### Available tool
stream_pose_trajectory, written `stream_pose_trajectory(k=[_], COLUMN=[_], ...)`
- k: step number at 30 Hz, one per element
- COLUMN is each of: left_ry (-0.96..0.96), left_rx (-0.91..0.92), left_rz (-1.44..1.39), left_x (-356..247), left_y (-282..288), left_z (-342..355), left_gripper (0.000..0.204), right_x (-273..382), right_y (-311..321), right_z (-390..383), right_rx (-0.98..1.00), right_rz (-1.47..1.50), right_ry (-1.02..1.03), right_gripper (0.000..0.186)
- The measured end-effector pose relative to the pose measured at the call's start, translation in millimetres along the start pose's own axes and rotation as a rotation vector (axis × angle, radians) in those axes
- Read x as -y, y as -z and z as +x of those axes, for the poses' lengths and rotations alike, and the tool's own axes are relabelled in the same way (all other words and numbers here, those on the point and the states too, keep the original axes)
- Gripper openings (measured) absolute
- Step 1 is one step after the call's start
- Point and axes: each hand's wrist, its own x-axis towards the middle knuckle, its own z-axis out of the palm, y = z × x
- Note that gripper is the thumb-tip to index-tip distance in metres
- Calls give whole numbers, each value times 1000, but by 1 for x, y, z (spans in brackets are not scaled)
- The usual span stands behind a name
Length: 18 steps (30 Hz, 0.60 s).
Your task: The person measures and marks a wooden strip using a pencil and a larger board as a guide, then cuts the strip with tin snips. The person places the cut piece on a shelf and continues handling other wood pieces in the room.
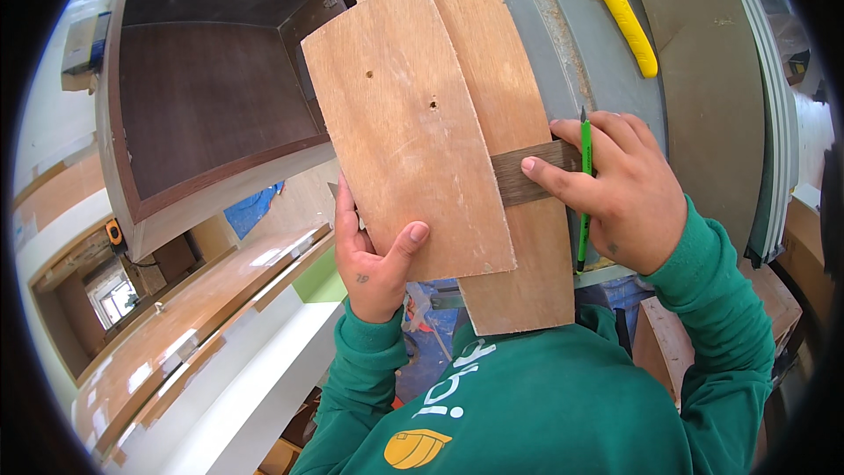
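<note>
On the head camera I have the left hand (378, 268) with its grip closed on the upper board (396, 158), thumb on the face, fingers at the left edge. That board lies partly over a longer board (501, 53). My right hand (635, 198) grips a dark strip (532, 178) set crosswise on the longer board, at the upper board's right edge; a green pencil (584, 229) lies along that hand's thumb side. Farther off, a yellow knife (626, 26) rests on the grey worktop (611, 75).
</note>
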Motion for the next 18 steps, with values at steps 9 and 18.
stream_pose_trajectory(k=[9, 18], left_ry=[6, 14], left_rx=[3, 11], left_rz=[-4, -14], left_x=[-1, -4], left_y=[0, 0], left_z=[0, 2], left_gripper=[102, 101], right_x=[1, 2], right_y=[-1, -1], right_z=[0, 0], right_rx=[-4, 3], right_rz=[-11, -18], right_ry=[-7, -10], right_gripper=[64, 63])
